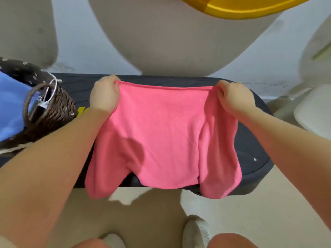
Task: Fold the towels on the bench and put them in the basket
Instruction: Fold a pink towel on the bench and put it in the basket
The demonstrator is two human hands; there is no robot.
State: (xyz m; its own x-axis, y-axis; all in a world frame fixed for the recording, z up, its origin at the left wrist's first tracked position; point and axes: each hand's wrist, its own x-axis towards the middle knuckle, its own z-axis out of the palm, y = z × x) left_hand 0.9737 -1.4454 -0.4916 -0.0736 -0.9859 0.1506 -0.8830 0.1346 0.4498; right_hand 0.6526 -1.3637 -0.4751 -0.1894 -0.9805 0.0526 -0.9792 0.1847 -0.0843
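A pink towel (161, 133) is stretched out over the dark bench (250, 151), its far edge pulled taut and its lower corners hanging past the bench's near edge. My left hand (104, 96) grips the towel's far left corner. My right hand (235, 97) grips the far right corner. A brown woven basket (52, 111) with a floral lining stands on the bench's left end, and a blue towel (10, 104) lies inside it.
A pale wall rises just behind the bench. A white rounded object (315, 111) sits to the right of the bench. A yellow object (241, 6) hangs at the top. My shoes (197, 230) stand on the beige floor below.
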